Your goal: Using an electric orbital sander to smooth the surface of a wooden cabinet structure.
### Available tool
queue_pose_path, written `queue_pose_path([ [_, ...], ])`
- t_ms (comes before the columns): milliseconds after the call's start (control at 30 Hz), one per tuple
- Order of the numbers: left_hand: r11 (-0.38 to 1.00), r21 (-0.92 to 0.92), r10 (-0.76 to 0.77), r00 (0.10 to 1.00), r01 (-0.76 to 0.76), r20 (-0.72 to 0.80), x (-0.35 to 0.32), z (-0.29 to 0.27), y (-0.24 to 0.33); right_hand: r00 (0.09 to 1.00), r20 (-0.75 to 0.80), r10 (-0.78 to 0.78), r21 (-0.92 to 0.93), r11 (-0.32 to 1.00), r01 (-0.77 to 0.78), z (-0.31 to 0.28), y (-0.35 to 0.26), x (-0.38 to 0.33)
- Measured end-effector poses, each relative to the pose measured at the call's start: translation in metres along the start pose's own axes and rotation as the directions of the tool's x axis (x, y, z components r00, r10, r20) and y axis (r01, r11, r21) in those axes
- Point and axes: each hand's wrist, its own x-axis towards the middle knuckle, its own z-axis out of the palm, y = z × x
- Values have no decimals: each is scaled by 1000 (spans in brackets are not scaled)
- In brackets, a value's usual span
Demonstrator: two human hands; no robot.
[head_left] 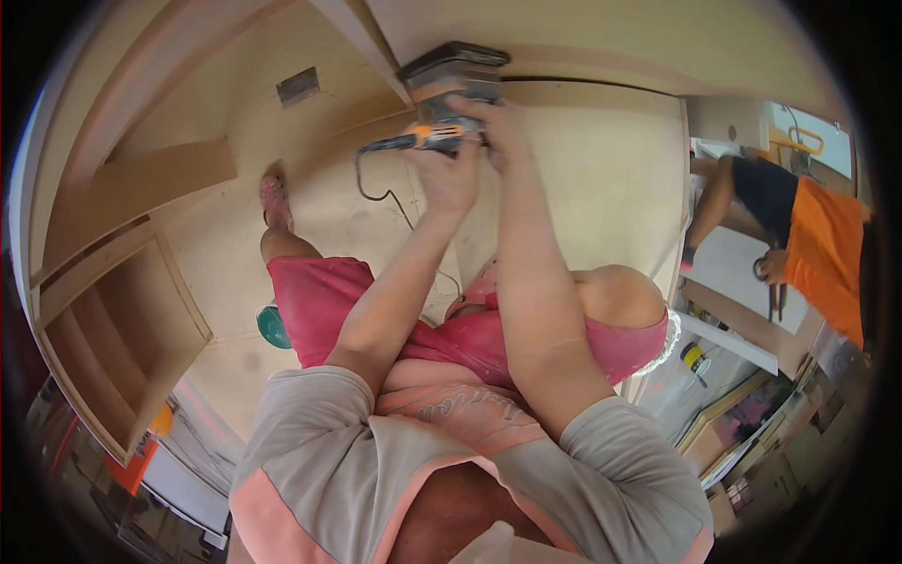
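Observation:
Both of my arms reach up and away, holding an electric sander [458, 85] with an orange and grey body and a dark flat pad. Its pad is at the pale wooden panel [601, 42] overhead, beside an upright board edge [362, 38]. My left hand [443, 177] is wrapped round the handle end, where the black cord [383, 195] comes out and hangs down. Closed round the sander's body just above it is my right hand [498, 127]. The sander looks slightly smeared by motion.
Pale wooden cabinet parts surround me, with an open compartment [127, 329] on the left and a cut-out [298, 86] in the panel ahead. A green round object [273, 327] sits by my left leg. To the right, a person in an orange shirt [827, 254] works at a white sheet [728, 268].

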Motion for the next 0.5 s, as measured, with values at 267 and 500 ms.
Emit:
queue_pose_path([
  [267, 976, 203, 34, 978, -77, 208, -16, 21, 35, 1000, 25, -13, 201, 979, 7, -38, -15, 3],
  [500, 914, 352, 147, 973, -201, 176, -6, -3, 29, 981, 186, 51, 229, 969, -94, -16, 20, 21],
])
